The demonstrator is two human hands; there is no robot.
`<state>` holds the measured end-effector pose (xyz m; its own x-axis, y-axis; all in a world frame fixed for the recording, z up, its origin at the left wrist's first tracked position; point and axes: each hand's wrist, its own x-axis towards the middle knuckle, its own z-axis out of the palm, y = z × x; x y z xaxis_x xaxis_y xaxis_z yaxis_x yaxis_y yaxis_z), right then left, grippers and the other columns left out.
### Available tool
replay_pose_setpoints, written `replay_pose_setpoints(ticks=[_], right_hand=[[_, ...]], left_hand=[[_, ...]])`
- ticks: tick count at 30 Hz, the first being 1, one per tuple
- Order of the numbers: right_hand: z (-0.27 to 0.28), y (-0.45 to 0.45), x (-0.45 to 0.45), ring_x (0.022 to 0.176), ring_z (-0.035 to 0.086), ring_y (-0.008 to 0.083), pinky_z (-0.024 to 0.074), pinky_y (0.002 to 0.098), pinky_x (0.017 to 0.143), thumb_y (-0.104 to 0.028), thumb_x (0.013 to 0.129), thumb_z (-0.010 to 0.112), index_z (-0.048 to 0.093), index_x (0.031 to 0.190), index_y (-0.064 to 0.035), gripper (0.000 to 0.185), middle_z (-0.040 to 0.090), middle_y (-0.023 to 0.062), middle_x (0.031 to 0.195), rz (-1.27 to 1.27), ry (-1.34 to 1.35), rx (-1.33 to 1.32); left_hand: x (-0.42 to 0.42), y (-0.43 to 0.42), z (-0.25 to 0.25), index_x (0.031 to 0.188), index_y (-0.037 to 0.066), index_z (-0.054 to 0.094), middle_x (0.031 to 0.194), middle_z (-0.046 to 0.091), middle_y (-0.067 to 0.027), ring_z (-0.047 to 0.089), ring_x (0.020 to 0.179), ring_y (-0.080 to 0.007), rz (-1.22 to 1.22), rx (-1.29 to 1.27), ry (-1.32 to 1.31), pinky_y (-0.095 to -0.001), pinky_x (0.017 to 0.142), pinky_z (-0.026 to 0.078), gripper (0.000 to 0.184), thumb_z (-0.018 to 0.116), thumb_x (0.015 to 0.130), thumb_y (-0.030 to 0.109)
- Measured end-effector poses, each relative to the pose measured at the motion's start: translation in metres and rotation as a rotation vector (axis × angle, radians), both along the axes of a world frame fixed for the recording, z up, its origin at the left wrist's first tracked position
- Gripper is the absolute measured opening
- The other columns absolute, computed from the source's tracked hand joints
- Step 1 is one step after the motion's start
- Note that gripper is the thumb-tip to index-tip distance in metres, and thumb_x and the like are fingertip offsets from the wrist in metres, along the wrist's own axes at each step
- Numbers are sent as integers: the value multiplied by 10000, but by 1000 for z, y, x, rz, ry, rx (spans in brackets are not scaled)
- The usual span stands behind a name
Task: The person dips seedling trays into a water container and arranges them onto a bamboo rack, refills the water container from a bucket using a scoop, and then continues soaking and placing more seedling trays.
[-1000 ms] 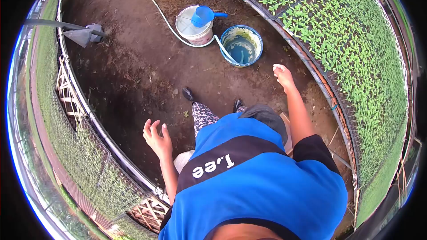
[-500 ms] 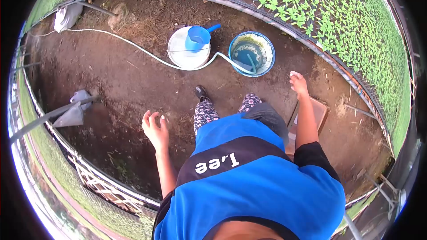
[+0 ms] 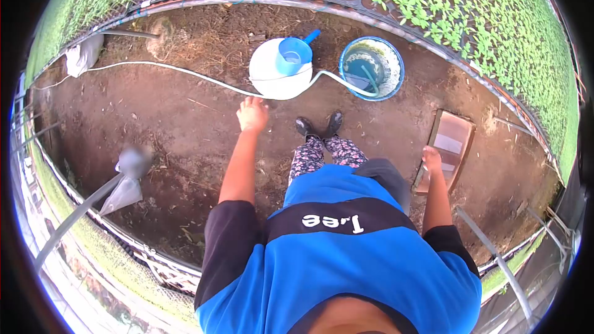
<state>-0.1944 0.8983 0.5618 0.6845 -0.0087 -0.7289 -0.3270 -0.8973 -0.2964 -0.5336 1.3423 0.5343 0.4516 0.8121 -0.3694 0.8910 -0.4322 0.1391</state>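
Note:
My left hand point(image 3: 252, 115) is stretched forward with its fingers loosely apart and holds nothing that I can see. Just ahead of it stands a white bucket with a pale top point(image 3: 266, 65), and a blue dipper point(image 3: 294, 55) rests on that top. A pale hose point(image 3: 204, 74) runs along the ground, past the white bucket, and into a blue bucket point(image 3: 393, 80) with whitish residue on its inner wall. Low at my side, my right hand point(image 3: 432, 158) is closed; whatever may be in it is hidden. Beneath it lies a shallow brown box point(image 3: 450, 136).
Trays of green seedlings point(image 3: 427, 0) line a raised bench along the far side and right. White sacking point(image 3: 83, 57) hangs at the upper left. Grey plastic point(image 3: 125, 193) and a metal pole point(image 3: 77, 222) are at lower left. Brown soil point(image 3: 179, 124) is underfoot.
My left hand has swung forward toward the white bucket. My right hand has dropped back from beside the blue bucket to over the brown box. My feet are now closer together.

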Motion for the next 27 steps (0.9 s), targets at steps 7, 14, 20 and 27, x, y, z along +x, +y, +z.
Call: replay_pose_setpoints(ticks=[7,14,20,27], right_hand=[[-27,-51,-24,605,482,96,373,221,452,-246,757,507,532,1001,-89,292,539,3,773,-18,-53,121],[-33,-49,-75,569,501,89,409,222,483,-225,785,512,554,959,-48,252,551,17,694,98,-182,-62],[-74,184,-87,867,551,262,429,327,753,-215,780,515,551,989,-83,250,568,134,934,513,-174,168],[-174,399,-59,862,536,262,422,332,751,-234,766,522,533,999,-85,276,525,131,975,818,-122,284]], left_hand=[[51,20,-55,1156,159,426,1238,366,-59,319,1162,-224,-89,-146,86,-430,921,278,429,524,759,286],[79,46,-98,1196,135,379,1287,286,-93,259,1195,-256,-194,-308,133,-458,947,245,457,502,775,265],[64,58,-142,1278,154,228,1350,154,-90,169,1239,-270,-276,-257,31,-497,963,204,603,520,761,260],[33,32,-194,1291,127,201,1331,240,-59,163,1247,-242,-327,-523,241,-511,956,185,620,489,772,307]])
